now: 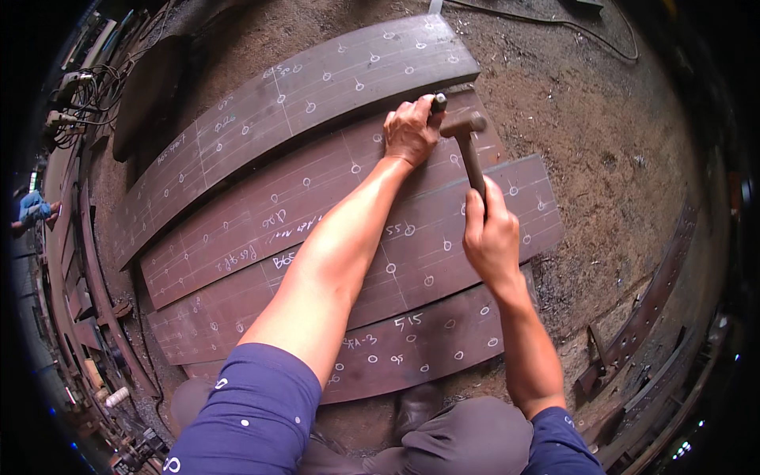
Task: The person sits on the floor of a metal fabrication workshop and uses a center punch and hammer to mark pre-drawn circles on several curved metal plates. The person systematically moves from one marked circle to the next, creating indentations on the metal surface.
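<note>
1. Brown dirt floor (570,95) all around, strewn with scrap, beneath four large dark steel plates (443,214) bearing white circles (409,230) and scribed lines.
2. Short dark punch-like tool (439,103) near the far right of the second plate from the top, just below the uppermost plate's edge; bright end toward the viewer, seemingly close to upright, with lower tip hidden.
3. Left hand (410,131) wrapped around that tool, fingers curled tight, and so the nearer of the two.
4. Right hand (492,229) closed around the lower handle of a hammer (473,154), below and to the right of the left hand.
5. Hammer's handle running away from the body, slightly leftward; head (463,124) crosswise, just right of and below the bright end, apparently apart, with height difference impossible to tell.
</note>
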`<state>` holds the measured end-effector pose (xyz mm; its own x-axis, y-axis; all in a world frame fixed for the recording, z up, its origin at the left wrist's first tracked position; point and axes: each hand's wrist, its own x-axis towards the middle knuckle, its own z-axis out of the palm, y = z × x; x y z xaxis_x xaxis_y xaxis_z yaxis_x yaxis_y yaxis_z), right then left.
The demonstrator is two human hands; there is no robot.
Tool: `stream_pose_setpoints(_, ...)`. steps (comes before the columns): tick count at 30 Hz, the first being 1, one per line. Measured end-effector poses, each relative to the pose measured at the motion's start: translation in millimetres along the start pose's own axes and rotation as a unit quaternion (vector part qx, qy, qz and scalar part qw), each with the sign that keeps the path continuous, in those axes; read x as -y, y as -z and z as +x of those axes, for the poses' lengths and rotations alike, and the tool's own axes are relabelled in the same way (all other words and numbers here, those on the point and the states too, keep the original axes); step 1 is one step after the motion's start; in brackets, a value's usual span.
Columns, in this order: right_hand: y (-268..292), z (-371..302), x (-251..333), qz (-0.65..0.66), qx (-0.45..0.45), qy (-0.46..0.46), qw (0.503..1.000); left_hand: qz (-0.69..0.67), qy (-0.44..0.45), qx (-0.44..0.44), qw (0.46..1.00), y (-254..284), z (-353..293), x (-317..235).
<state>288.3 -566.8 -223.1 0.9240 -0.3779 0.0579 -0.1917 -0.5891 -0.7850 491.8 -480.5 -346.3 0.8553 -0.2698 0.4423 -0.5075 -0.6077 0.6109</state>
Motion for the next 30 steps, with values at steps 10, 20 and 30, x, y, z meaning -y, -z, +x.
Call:
stream_pose_setpoints(10, 70.8, -218.0, -59.4, -0.056, 0.044, -0.178, 0.981, 0.041, 0.027, 0.008, 0.999, 3.3, 3.7, -1.0)
stream_pose_setpoints(20, 64.9, -261.1, -61.7, 0.044, 0.019, -0.263, 0.964, -0.130, 0.105, 0.178, 0.970, 16.3, 34.4, -54.9)
stream_pose_setpoints(30, 67.7, -265.8, -75.6, 0.050, 0.002, -0.242, 0.969, -0.074, 0.126, 0.221, 0.964, -1.3, 33.3, -75.8)
